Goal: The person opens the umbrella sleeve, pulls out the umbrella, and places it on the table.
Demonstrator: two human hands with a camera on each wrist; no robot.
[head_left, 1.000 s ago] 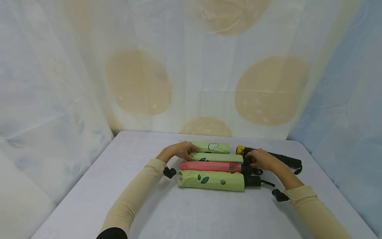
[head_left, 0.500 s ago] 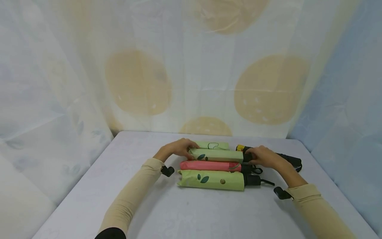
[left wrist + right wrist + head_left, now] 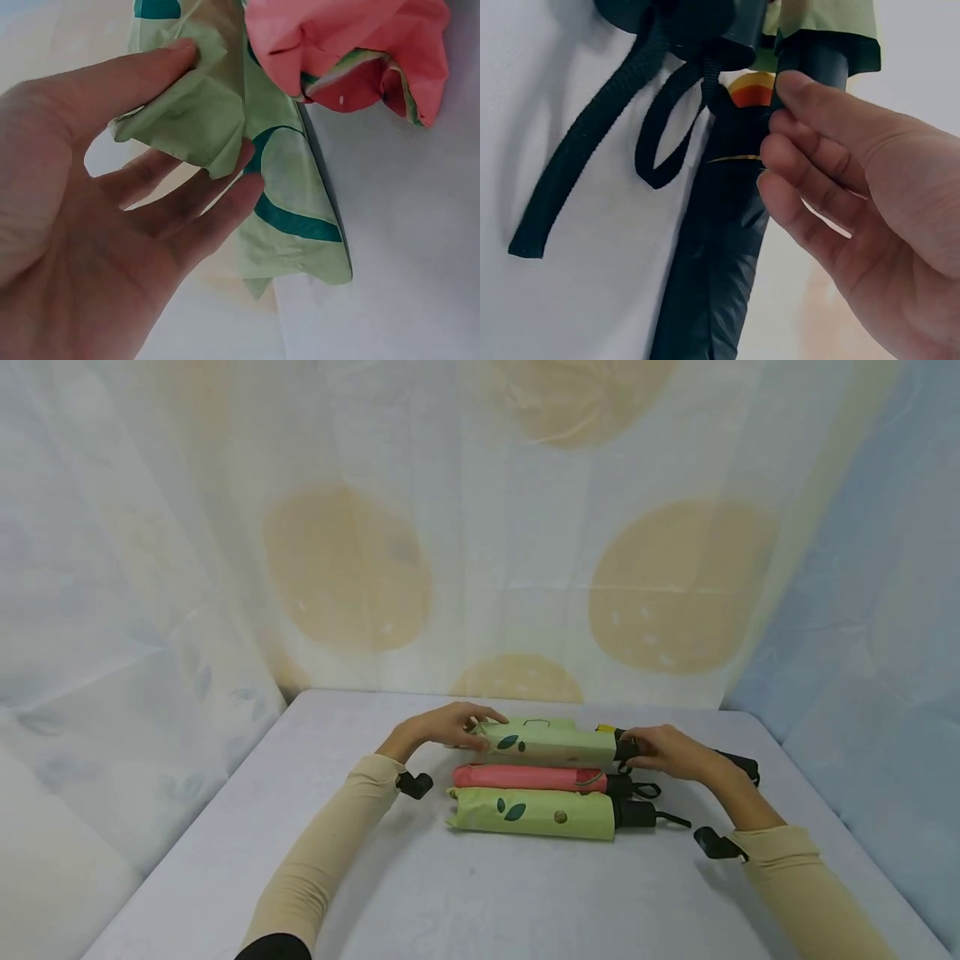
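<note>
green umbrella (image 3: 551, 745) betw. both hands

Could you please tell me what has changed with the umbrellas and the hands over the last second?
The green umbrella held at both ends has come up off the table: the left hand pinches its fabric tip, the right hand grips its black handle. It now hides most of the far green umbrella. The pink umbrella, the near green umbrella and the black umbrella have not moved.
</note>
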